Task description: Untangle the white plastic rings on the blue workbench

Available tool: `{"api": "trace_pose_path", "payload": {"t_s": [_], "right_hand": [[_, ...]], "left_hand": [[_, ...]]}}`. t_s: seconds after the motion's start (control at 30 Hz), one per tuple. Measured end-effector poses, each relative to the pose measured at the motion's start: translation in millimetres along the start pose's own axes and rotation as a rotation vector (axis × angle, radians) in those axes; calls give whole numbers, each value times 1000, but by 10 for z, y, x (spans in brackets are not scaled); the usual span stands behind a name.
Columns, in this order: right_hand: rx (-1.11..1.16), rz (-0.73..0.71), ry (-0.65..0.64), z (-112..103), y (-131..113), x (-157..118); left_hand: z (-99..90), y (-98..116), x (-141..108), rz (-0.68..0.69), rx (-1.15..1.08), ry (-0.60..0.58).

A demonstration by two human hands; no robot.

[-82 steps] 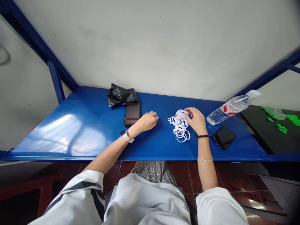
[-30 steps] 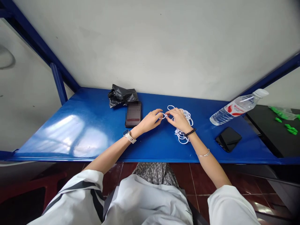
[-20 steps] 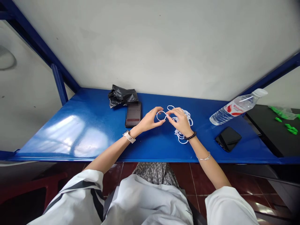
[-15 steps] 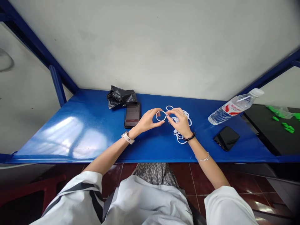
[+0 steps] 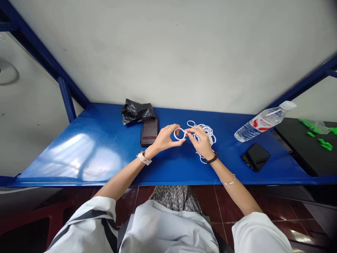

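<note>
A thin white plastic ring [image 5: 174, 137] is held upright between both hands above the blue table [image 5: 126, 165]. My left hand [image 5: 165, 137] curves around its left side, thumb below and fingers above. At the ring's right side, my right hand [image 5: 202, 141] pinches a small tab or joint between thumb and fingertips; the detail there is too small to make out. Behind and under my right hand lies a pile of similar white rings [image 5: 210, 133], partly hidden by the hand. One more loose ring [image 5: 191, 123] touches the pile's far left edge.
A crumpled black plastic bag [image 5: 137, 110] and a phone [image 5: 149, 131] lie left of my hands. On the right are a water bottle [image 5: 260, 123] and a dark phone [image 5: 256, 157]. Green pieces [image 5: 325, 144] rest on a black surface [image 5: 300, 147] beyond. A wall stands behind the table.
The ring has turned slightly and shifted a little left. My right fingers have closed in around its right end, and my right hand has moved slightly down.
</note>
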State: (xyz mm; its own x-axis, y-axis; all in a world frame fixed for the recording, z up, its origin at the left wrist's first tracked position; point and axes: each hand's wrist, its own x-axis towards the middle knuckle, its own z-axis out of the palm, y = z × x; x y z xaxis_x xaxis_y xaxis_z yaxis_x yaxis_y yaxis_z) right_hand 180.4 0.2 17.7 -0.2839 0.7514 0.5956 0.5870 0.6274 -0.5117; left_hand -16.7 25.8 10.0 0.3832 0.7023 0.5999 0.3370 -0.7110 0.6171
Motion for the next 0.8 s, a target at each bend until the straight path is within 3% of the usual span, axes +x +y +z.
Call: {"api": "trace_pose_path", "payload": {"t_s": [0.2, 0.37, 0.5, 0.8], "right_hand": [[51, 14, 23, 52, -18, -20], [160, 121, -28, 153, -81, -77], [309, 189, -52, 193, -123, -94], [503, 298, -100, 250, -86, -95]], "left_hand": [[-22, 80, 26, -145, -245, 18], [2, 61, 27, -317, -506, -80], [24, -1, 40, -358, -666, -150], [64, -28, 40, -418, -698, -180]]}}
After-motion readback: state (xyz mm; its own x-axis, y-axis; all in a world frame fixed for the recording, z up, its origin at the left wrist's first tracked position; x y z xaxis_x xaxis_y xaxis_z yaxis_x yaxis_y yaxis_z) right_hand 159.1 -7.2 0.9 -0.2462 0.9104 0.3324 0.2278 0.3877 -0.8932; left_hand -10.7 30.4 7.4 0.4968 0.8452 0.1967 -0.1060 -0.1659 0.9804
